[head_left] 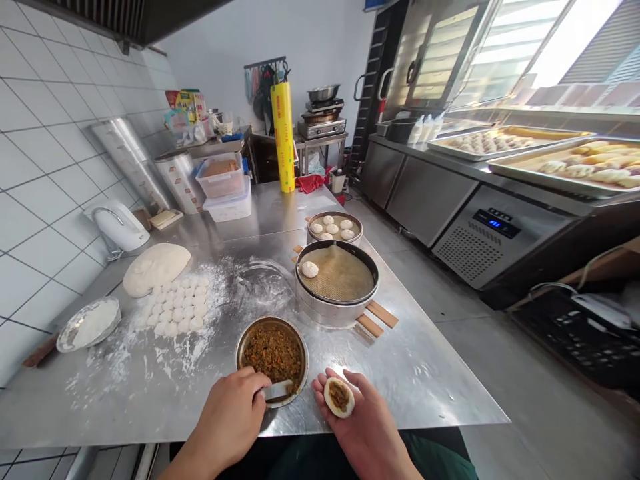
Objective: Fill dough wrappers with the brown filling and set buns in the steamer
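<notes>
My left hand [231, 412] is closed round a flat metal filling spatula [278, 390], whose blade lies over the near rim of the bowl. Brown minced filling [273, 352] fills much of that steel bowl [241, 363]. On the fingers of my cupped right hand [364, 417] rests a round dough wrapper [345, 408], with a mound of filling [339, 396] in its middle. Beyond the bowl stands a round steamer [325, 310] with one bun [310, 269] on its mesh liner. Several buns sit in a second steamer [334, 228] behind it.
Small dough pieces [177, 307] lie on floured steel beside a large dough slab [156, 267]. A flour bowl [90, 325] and a white kettle [120, 225] are at the left. Wooden slats [381, 313] jut from under the steamer, near the table's right edge.
</notes>
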Demonstrator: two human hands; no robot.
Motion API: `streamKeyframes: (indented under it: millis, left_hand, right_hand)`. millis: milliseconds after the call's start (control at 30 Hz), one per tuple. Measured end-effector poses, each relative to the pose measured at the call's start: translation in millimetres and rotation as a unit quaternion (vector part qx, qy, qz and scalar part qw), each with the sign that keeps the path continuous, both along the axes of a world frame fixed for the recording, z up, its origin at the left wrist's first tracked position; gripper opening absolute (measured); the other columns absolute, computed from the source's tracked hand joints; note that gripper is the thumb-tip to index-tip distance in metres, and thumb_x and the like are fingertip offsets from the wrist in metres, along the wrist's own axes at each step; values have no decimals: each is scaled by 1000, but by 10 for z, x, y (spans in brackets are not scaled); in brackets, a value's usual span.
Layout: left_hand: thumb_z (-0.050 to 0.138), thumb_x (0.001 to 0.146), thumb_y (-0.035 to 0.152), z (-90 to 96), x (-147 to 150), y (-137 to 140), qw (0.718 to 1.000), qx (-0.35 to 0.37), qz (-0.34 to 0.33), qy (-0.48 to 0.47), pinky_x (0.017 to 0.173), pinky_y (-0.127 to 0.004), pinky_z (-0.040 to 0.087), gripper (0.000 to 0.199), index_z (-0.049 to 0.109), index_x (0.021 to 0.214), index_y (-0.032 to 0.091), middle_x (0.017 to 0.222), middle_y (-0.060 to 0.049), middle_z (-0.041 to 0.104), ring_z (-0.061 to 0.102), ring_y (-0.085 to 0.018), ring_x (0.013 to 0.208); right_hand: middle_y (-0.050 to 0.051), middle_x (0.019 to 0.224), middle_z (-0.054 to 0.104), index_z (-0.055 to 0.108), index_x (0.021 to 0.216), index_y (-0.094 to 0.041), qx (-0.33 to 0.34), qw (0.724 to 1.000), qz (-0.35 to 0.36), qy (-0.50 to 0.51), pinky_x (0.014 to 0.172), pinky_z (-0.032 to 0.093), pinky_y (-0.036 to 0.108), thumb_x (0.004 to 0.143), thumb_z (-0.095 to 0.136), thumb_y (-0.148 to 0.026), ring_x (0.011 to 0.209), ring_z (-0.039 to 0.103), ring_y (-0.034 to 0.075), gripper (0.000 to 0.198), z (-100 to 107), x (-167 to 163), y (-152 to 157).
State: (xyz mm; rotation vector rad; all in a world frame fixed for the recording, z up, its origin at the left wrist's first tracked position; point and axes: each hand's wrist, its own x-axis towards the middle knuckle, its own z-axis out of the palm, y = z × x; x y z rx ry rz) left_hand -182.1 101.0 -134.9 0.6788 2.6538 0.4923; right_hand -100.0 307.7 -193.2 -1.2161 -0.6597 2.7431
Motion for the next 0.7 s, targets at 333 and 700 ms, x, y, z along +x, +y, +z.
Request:
streamKeyframes:
  millis: [333,700]
  left_hand:
    - [53,90,20,-68,-137,-13,991,95,40,-88,94,-34,52,35,85,100,30,105,-1,83,74,-23,97]
    - [47,98,17,-18,9,16,997,70,22,-18,89,-32,54,37,81,102,31,100,-2,76,72,-21,92]
  right_hand:
    - [5,89,77,77,79,-19,25,999,-22,14,85,67,33,62,94,-36,95,72,27,30,-17,20,-161]
    - [5,87,73,77,84,-18,19,999,34,29,86,61,32,80,82,-33,92,64,22,17,-128,46,-463]
